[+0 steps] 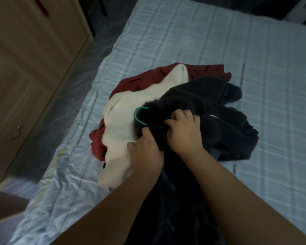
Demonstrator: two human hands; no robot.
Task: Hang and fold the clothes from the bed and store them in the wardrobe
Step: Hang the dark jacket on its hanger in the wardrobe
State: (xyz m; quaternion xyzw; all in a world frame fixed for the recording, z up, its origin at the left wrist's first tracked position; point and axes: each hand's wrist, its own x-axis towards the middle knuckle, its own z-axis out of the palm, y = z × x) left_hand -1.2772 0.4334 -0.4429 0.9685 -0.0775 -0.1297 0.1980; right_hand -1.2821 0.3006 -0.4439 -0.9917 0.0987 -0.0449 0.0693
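Fingers of the left hand curl into the soft edge of a dark fleece jacket and pinch it. Fingers of the right hand are curled too, and they grip the same fuzzy jacket just beside the left hand. Both bare arms reach in from the bottom of the view.

A thin green hanger hook pokes out of the jacket right by the hands. The rest of the hanger is hidden inside the cloth. The jacket is almost black and looks woolly, with a small silver zip showing on top. Part of it hangs down toward the person.

Under the jacket, on its left side, lies a cream white top, soft and bunched up. Under that lies a dark red garment with small black marks on it.

All the clothes sit in one pile on the bed, which has a pale blue checked cover with wrinkles.

Farther to the left stands a light wooden wardrobe with its doors closed.
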